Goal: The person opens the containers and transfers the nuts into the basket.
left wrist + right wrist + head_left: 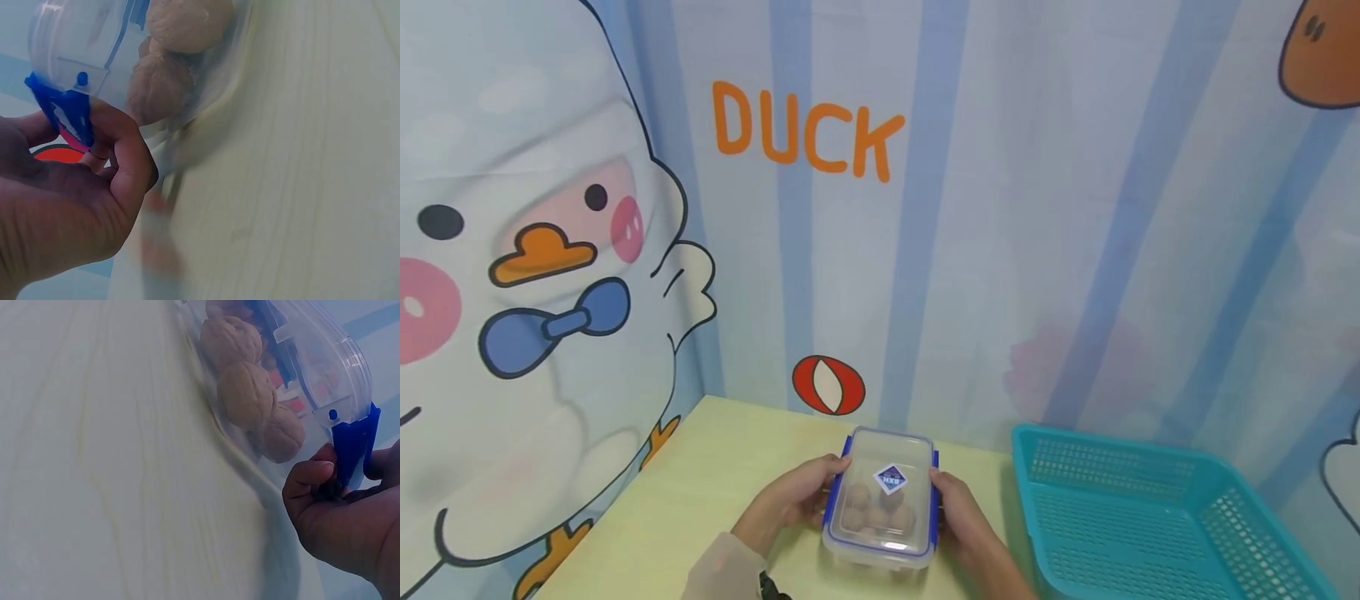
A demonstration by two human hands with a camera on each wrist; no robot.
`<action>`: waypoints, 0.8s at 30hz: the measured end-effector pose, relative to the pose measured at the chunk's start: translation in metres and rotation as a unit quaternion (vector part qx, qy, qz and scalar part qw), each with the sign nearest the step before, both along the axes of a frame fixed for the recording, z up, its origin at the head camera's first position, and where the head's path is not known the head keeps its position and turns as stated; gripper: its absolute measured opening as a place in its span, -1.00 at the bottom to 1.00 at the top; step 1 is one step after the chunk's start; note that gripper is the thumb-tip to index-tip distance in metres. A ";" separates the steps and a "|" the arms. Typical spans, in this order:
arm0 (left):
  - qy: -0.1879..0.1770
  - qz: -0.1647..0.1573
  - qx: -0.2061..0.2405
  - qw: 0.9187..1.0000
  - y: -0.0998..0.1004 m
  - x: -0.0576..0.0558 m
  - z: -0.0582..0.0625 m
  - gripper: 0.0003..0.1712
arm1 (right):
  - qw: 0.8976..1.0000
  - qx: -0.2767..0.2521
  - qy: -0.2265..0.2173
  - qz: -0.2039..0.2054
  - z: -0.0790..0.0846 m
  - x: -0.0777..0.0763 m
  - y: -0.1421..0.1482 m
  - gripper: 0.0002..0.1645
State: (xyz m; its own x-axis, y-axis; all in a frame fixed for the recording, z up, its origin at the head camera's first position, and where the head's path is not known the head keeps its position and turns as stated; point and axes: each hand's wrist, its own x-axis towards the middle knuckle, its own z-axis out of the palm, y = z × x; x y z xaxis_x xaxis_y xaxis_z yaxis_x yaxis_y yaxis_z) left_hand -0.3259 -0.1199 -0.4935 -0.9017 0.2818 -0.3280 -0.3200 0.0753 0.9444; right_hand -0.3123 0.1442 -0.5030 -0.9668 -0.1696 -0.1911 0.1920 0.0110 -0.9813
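Note:
A clear plastic food container with blue side latches is between my two hands, low over the pale wooden tabletop. Several walnuts lie inside it, and its closed lid bears a blue and white diamond label. On the left side, my left hand grips the container at a blue latch, thumb on top and fingers curled below. My right hand holds the opposite side likewise, at the other blue latch. Whether the container's base touches the table is unclear.
A turquoise mesh basket stands to the right on the table. Behind the table hangs a blue and white striped cloth with cartoon prints, and a large printed duck covers the left side.

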 end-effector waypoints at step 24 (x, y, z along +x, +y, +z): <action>0.007 -0.020 -0.013 1.000 -0.002 -0.002 0.001 -0.51 | 0.999 0.035 0.000 -0.007 0.002 -0.001 -0.002 -0.29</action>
